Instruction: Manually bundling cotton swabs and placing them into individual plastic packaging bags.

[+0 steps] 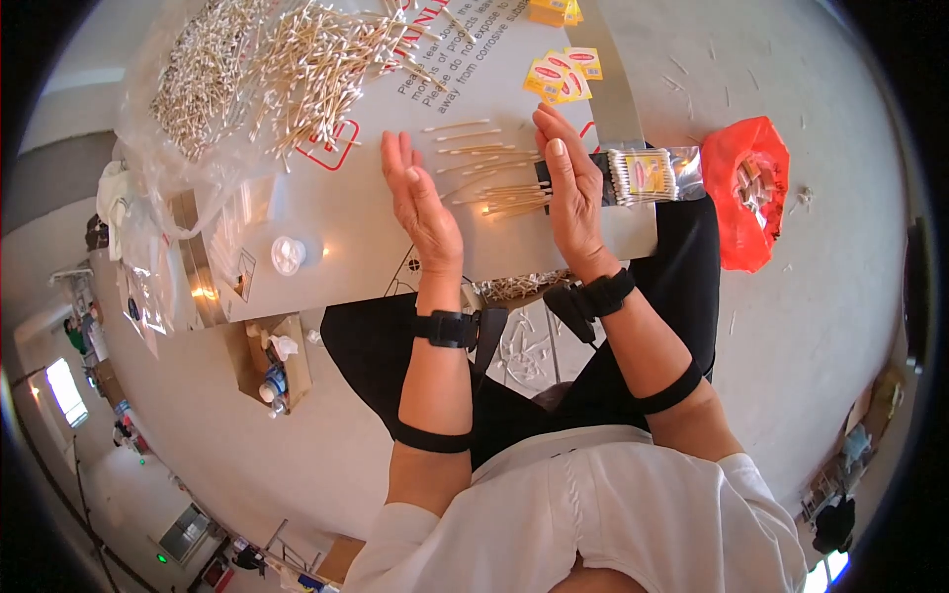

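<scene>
My left hand point(427, 212) and my right hand point(575, 193) face each other over the table, palms inward, fingers stretched out, nothing gripped. Between them lies a loose row of cotton swabs point(486, 151), roughly parallel, spanning from one palm toward the other. The left palm is beside their left tips; the right hand covers some of the right ends. Just right of that hand, a clear packet point(688, 170) holds cotton swabs around a yellow card point(647, 176). A black piece point(606, 180) shows at the packet's left end, partly hidden behind my right hand.
A big clear bag point(163, 168) and a large heap of cotton swabs point(311, 64) occupy the far left. Yellow cards point(560, 77) lie at the far right. A small round white container point(288, 255) stands near left. Beyond the right edge hangs a red bag point(743, 212); an open carton point(259, 361) sits below.
</scene>
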`<state>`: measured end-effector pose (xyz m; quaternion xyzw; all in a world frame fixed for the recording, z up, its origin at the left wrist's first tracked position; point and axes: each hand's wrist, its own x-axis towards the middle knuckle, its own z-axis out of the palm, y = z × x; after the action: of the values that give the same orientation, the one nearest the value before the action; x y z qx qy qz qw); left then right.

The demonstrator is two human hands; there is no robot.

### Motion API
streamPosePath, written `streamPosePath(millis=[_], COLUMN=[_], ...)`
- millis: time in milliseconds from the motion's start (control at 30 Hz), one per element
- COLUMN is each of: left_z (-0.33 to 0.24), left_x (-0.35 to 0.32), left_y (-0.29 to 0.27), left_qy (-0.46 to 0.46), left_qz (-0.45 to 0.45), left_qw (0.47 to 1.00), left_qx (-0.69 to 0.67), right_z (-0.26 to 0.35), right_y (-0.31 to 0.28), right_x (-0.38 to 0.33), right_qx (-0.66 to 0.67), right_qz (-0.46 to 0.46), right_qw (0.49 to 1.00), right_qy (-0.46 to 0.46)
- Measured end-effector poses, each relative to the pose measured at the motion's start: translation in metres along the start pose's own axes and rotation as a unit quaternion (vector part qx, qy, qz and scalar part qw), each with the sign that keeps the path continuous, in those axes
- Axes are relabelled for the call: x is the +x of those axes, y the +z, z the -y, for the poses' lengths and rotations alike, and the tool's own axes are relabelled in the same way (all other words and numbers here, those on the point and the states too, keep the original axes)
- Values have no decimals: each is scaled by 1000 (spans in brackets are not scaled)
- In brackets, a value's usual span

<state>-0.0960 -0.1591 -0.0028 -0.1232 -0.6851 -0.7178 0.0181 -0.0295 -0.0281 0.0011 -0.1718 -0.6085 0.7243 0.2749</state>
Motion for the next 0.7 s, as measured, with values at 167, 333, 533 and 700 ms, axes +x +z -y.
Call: streamPosePath(millis=[167, 333, 533, 700], left_z=[4, 2, 9, 10], left_x=[4, 9, 49, 35], left_y=[21, 19, 16, 32], left_qy=[-22, -19, 1, -21], left_qz=[24, -12, 35, 118], left_qw=[996, 995, 996, 991], left_qx=[-83, -94, -84, -54], right_z=[-2, -1, 0, -8], right_y=[3, -2, 0, -2], right_x=[7, 6, 17, 33], right_qx=[-19, 39, 105, -10], right_qz=[25, 18, 10, 55], right_qw=[999, 999, 993, 998], right_qy=[-4, 24, 55, 5])
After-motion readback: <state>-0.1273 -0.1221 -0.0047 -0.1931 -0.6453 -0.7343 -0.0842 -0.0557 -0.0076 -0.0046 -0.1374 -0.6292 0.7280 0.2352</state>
